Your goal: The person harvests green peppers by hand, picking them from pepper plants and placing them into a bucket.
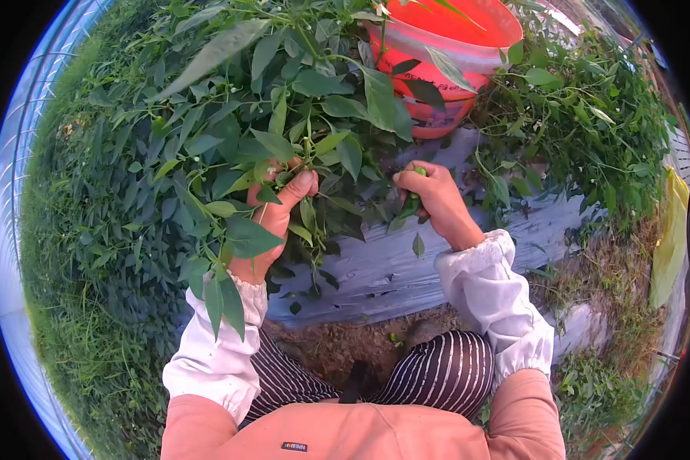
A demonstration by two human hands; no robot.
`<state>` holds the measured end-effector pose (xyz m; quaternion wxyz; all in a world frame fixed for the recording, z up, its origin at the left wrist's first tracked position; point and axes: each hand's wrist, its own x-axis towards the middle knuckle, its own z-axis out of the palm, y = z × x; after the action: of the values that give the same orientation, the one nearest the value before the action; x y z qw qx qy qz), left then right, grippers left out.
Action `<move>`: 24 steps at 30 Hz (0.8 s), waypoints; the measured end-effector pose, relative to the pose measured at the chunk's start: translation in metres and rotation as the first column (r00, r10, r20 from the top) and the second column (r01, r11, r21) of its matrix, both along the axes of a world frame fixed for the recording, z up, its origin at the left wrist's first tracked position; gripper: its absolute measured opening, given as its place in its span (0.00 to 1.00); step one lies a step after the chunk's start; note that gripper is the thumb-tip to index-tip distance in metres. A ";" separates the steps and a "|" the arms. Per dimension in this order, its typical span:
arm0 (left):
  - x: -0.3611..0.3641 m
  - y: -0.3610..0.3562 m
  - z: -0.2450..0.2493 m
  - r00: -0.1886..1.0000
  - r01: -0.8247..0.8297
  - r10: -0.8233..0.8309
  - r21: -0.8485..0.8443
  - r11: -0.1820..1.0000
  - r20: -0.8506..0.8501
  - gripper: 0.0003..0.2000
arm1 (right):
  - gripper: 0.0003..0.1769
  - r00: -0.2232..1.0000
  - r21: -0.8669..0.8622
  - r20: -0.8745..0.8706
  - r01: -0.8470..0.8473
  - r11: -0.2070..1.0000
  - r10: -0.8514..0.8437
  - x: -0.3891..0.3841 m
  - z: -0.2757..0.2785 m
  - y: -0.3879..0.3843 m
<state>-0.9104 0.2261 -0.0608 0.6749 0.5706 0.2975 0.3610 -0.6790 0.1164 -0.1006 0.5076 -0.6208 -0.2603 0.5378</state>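
Note:
My left hand (pixel 277 211) is among the leaves of a pepper plant (pixel 241 161), thumb and fingers closed on a leafy stem; leaves cover part of the fingers. To its right, my right hand (pixel 438 201) is closed around green peppers (pixel 412 203), which show between the thumb and curled fingers. How many peppers it holds is hidden. That hand is apart from the plant's main foliage, in front of and below a red bucket (pixel 445 65) with a pale band and dark printing.
Silvery plastic mulch (pixel 376 268) lies on the ground under the plants. More pepper plants (pixel 567 115) grow to the right of the bucket. A yellow sheet (pixel 671 238) hangs at the far right. Bare soil (pixel 337 345) shows before my knees.

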 end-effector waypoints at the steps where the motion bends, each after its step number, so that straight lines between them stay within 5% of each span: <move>1: 0.001 -0.004 0.002 0.999 -0.014 0.013 -0.017 1.000 -0.029 0.11 | 0.11 0.982 -0.040 0.185 0.048 0.998 -0.040 0.004 -0.009 0.007; 11: -0.002 -0.013 -0.003 0.986 0.039 -0.039 -0.003 0.999 -0.163 0.11 | 0.11 0.963 0.293 0.267 -0.116 0.949 0.035 -0.007 -0.056 0.053; 13: -0.005 -0.013 -0.003 0.966 0.129 -0.122 0.017 0.992 -0.228 0.10 | 0.10 0.965 -0.079 -0.161 -0.221 0.972 0.207 -0.008 -0.002 0.026; 16: 0.001 -0.016 0.000 0.938 0.257 -0.223 0.099 0.961 -0.266 0.18 | 0.09 0.900 0.111 -0.368 -0.206 0.972 0.232 -0.027 0.014 -0.007; 18: 0.005 -0.012 -0.012 0.941 0.281 -0.237 0.170 0.944 -0.240 0.18 | 0.10 0.899 0.090 -0.281 -0.324 0.942 0.336 -0.033 0.035 -0.017; 20: 0.008 -0.006 -0.016 0.823 0.526 -0.236 0.536 0.660 -0.517 0.20 | 0.11 0.871 0.062 -0.202 -0.445 0.893 0.448 -0.038 0.049 -0.022; 22: 0.008 -0.012 -0.016 0.825 0.524 -0.333 0.399 0.752 -0.456 0.20 | 0.16 0.872 0.080 -0.155 -0.458 0.886 0.465 -0.043 0.065 -0.023; 23: 0.002 -0.008 -0.032 0.898 0.403 -0.267 0.410 0.819 -0.348 0.18 | 0.15 0.942 0.170 -0.154 -0.273 0.947 0.299 -0.047 0.085 -0.027; 24: 0.001 -0.009 -0.023 0.919 0.314 -0.190 0.353 0.881 -0.344 0.14 | 0.15 0.942 0.170 -0.154 -0.273 0.947 0.299 -0.039 0.088 -0.026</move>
<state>-0.9092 0.2168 -0.0838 0.5323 0.7787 0.2380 0.2315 -0.7181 0.0901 -0.0128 0.4892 -0.4869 -0.3404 0.6386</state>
